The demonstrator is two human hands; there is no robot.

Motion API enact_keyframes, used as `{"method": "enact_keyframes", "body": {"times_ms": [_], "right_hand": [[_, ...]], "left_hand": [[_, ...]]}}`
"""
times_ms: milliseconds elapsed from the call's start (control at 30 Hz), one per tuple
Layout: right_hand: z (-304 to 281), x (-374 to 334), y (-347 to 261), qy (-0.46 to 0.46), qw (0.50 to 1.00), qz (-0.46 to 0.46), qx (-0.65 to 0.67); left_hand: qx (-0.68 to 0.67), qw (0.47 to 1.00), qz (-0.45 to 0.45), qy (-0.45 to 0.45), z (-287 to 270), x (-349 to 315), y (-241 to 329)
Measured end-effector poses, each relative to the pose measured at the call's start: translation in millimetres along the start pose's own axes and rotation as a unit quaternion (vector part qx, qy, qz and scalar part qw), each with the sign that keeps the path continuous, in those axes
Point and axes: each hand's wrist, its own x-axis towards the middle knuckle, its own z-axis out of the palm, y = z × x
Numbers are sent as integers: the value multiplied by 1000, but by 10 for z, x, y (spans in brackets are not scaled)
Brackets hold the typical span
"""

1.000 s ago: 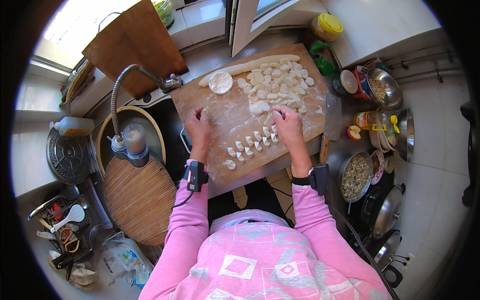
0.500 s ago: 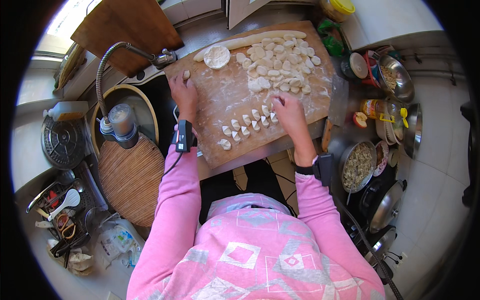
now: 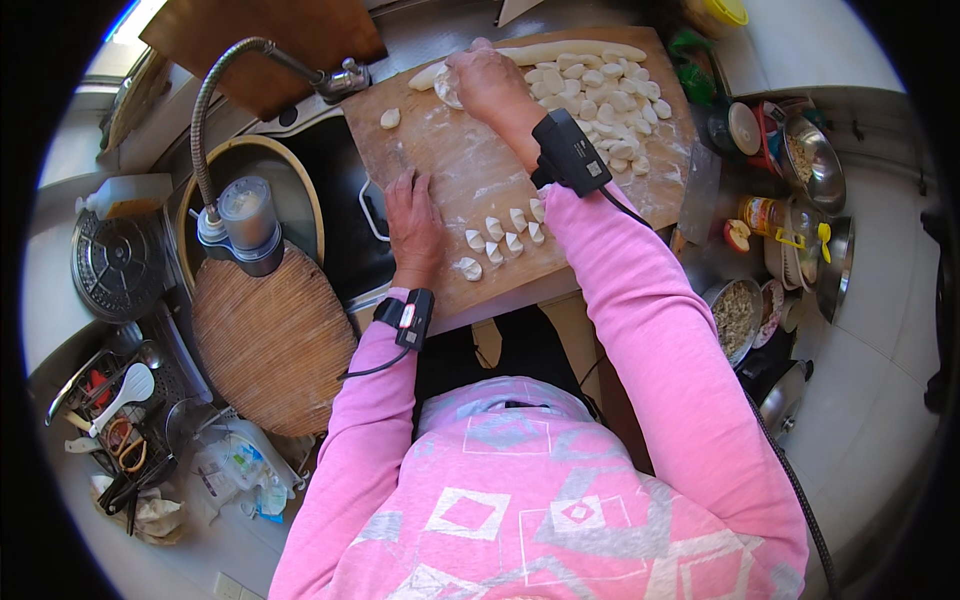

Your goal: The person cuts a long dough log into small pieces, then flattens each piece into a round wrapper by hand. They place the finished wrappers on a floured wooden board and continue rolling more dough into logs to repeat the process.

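Two rows of small white wedge-cut dough pieces (image 3: 514, 242) lie on the floury tan wooden board (image 3: 465, 165), beside my left hand (image 3: 412, 222), loosely spread and palm down. My right hand (image 3: 488, 85) covers part of a small round bowl of white flour (image 3: 446, 92) — grip hidden, I can't tell — so I'd dust sparingly, evenly.

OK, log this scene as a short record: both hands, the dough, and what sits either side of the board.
left hand: palm down at the left edge of the wooden board
right hand: over the flour bowl, partly hiding it
flattened dough pieces: heaped, far right
dough rope: along the far edge
cut dough pieces: two rows, near side
left side: faucet, round wooden slab
right side: metal bowl
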Motion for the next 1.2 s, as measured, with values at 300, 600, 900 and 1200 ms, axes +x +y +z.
{"method": "enact_keyframes", "body": {"times_ms": [300,600,900,1200], "right_hand": [[82,34,-80,-56,996,27,-62],[249,80,10,-72,990,25,-120],[102,31,371,-45,988,38,142],[-205,-1320,300,-137,767,277,562]], "left_hand": [[-6,1000,-10,-13,-37,52,14],[12,1000,0,-26,-9,39,-24],[23,1000,14,-6,-8,33,-4],[-4,999,27,20,39,16,-86]]}}
